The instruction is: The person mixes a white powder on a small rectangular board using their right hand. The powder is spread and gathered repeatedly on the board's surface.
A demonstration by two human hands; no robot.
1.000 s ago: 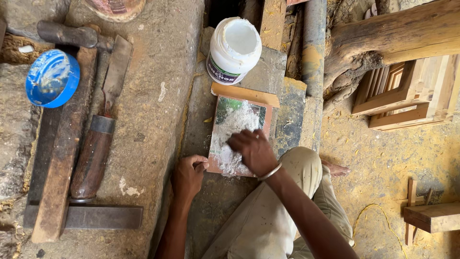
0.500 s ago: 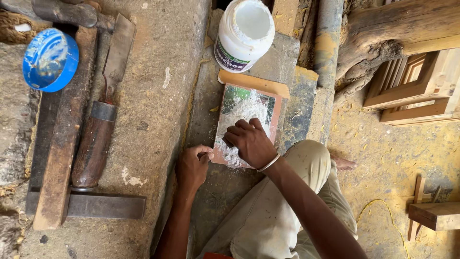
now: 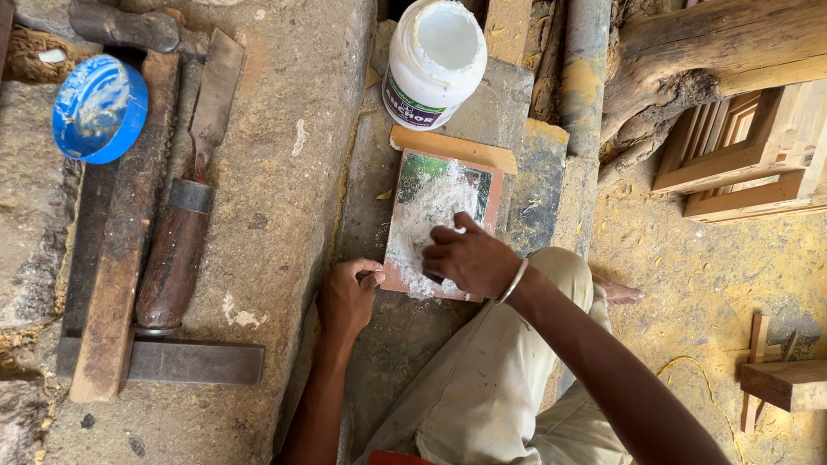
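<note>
Head view, looking straight down: the right hand (image 3: 469, 258) lies curled, knuckles up, on the near part of a small flat board (image 3: 439, 220) smeared with white paste (image 3: 426, 215). Its fingers are bent together over the paste; whether they pinch a tool underneath cannot be told. A metal bangle (image 3: 513, 282) circles that wrist. The left hand (image 3: 346, 297) is closed loosely at the board's near left corner, thumb and fingertips pressed against its edge. The two hands are apart, one at each side of the board's near end.

The board rests on a narrow concrete ledge (image 3: 469, 120), with a thin strip of pale wood (image 3: 454, 149) touching its far edge. Beyond the strip, at the ledge's far end, stands an open white plastic jar (image 3: 435, 62) showing white paste inside. The person's knee in beige trousers (image 3: 482, 379) sits just below the board.

Left of the ledge is a broad concrete slab (image 3: 284, 198). On it lies a chisel with a dark wooden handle (image 3: 183, 215), pointing away, and beside it a long wooden bar (image 3: 125, 241) crossed at its near end by a flat metal blade (image 3: 194, 362). A blue lid (image 3: 99, 108) sits at the slab's far left corner, beside a hammer head (image 3: 125, 26). Right of the ledge, on sawdust-covered ground, stand wooden frames (image 3: 741, 146) and an offcut (image 3: 788, 383).
</note>
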